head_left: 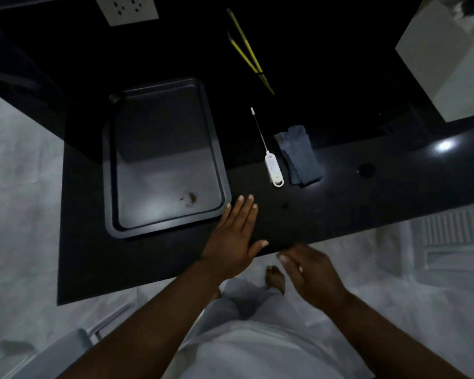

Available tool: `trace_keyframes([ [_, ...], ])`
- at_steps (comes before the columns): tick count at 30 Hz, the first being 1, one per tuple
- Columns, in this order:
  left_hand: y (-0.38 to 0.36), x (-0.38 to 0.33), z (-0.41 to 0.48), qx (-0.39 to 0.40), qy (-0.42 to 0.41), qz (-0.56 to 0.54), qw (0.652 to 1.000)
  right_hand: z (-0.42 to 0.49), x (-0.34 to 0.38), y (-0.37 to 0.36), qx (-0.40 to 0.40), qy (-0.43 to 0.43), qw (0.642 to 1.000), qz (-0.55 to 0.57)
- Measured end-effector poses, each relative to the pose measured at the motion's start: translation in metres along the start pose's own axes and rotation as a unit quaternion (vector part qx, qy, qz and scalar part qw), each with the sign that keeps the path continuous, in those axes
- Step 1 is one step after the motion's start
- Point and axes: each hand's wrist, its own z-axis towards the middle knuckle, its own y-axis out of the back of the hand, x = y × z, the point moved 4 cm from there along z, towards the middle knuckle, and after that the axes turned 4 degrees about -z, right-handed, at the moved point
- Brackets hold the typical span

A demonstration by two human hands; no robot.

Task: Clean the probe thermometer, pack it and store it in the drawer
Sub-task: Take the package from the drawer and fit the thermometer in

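A white probe thermometer (272, 166) lies on the black counter (367, 192), its thin metal probe pointing away from me. A folded grey cloth (298, 155) lies just to its right, apart from it. My left hand (234, 233) rests flat on the counter near the front edge, fingers spread, holding nothing. My right hand (309, 272) hovers at the counter's front edge, slightly blurred, fingers loosely curled and empty. Both hands are well short of the thermometer.
A dark metal tray (110, 165) with a small brown stain lies at the left. Yellow tongs (248, 49) lie at the back. A white box (449, 64) stands at the far right. A wall socket (126, 8) is at the top. A pale drawer front (454, 242) shows below the counter at right.
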Motion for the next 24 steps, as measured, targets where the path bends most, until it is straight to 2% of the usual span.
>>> trace_keyframes([
  [1, -0.002, 0.004, -0.009, 0.003, -0.003, 0.003, 1.000, -0.013, 0.004, -0.018, 0.024, -0.025, 0.999, 0.035],
  [3, -0.007, 0.014, -0.026, 0.010, -0.009, 0.012, 1.000, -0.035, 0.002, -0.056, 0.054, -0.127, 0.983, 0.117],
  [5, -0.013, 0.025, -0.041, 0.016, -0.012, 0.027, 0.999, -0.044, -0.006, -0.091, 0.065, -0.279, 0.935, 0.207],
  [6, -0.015, 0.030, -0.047, 0.019, -0.015, 0.035, 0.999, -0.044, -0.012, -0.108, 0.068, -0.375, 0.883, 0.275],
  [8, -0.018, 0.039, -0.056, 0.026, -0.024, 0.051, 0.998, -0.041, -0.021, -0.141, 0.046, -0.539, 0.720, 0.434],
  [9, -0.020, 0.042, -0.060, 0.031, -0.030, 0.057, 0.997, -0.038, -0.023, -0.155, 0.024, -0.576, 0.653, 0.491],
  [11, -0.023, 0.047, -0.066, 0.038, -0.043, 0.064, 0.996, -0.026, -0.025, -0.176, -0.041, -0.596, 0.558, 0.576],
  [13, -0.027, 0.051, -0.068, 0.048, -0.053, 0.069, 0.995, -0.011, -0.024, -0.191, -0.103, -0.570, 0.485, 0.655],
  [14, -0.029, 0.052, -0.068, 0.054, -0.055, 0.072, 0.994, -0.003, -0.022, -0.194, -0.131, -0.553, 0.464, 0.679],
  [18, -0.030, 0.054, -0.068, 0.049, -0.059, 0.083, 0.994, 0.012, -0.017, -0.206, -0.194, -0.561, 0.432, 0.679],
  [20, -0.029, 0.055, -0.070, 0.047, -0.061, 0.083, 0.994, 0.012, -0.017, -0.214, -0.203, -0.565, 0.434, 0.672],
  [24, -0.031, 0.056, -0.070, 0.042, -0.072, 0.095, 0.992, 0.014, -0.021, -0.223, -0.221, -0.565, 0.411, 0.680],
])
